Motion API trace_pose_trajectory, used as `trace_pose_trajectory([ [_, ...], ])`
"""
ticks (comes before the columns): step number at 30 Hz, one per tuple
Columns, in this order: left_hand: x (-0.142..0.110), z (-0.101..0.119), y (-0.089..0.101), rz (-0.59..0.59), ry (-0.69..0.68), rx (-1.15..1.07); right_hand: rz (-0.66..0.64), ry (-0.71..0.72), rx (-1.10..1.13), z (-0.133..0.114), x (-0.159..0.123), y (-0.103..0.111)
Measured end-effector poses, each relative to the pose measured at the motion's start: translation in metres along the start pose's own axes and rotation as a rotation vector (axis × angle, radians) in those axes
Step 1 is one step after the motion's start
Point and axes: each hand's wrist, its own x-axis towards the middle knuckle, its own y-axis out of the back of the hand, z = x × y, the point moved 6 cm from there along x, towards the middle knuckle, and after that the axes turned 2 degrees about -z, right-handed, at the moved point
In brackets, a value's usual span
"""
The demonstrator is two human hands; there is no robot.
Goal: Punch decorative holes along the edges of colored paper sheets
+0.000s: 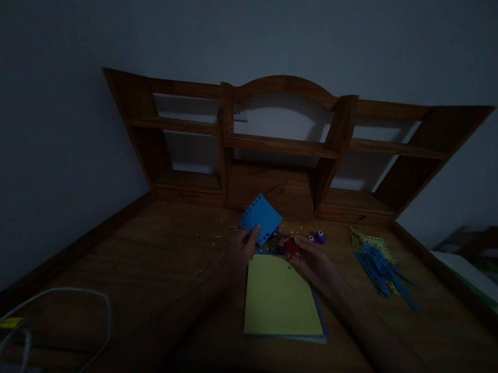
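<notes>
My left hand (241, 249) pinches a blue sheet of paper (261, 215) near its lower corner, thumb on top. Rows of punched holes run along two of the sheet's edges. In my right hand (306, 256) is a small red paper punch (292, 246), gripped between thumb and fingers just to the right of the sheet and apart from it. Below both hands lies a stack of coloured paper with a yellow sheet (281, 297) on top and blue edges showing. Purple punches (320, 237) stand beyond my right hand; others near the sheet are partly hidden.
Small yellow paper bits (214, 245) are scattered on the wooden desk (152, 265). To the right lies a heap of blue strips (380, 265) over a yellow punched piece (381, 245). A wooden shelf (280, 145) closes the back. A white cable (107, 308) loops at left.
</notes>
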Motion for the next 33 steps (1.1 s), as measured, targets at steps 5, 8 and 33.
trace_pose_trajectory([
  [5,0.001,-0.004,0.000,0.016,0.026,-0.009,0.141,0.141,-0.067,-0.024,0.004,0.026],
  [8,0.001,-0.006,-0.009,-0.109,0.046,0.015,0.109,0.107,-0.089,-0.025,0.004,0.026],
  [33,-0.037,0.060,-0.016,-0.030,-0.814,0.253,-0.119,0.214,-0.509,-0.006,-0.017,-0.031],
])
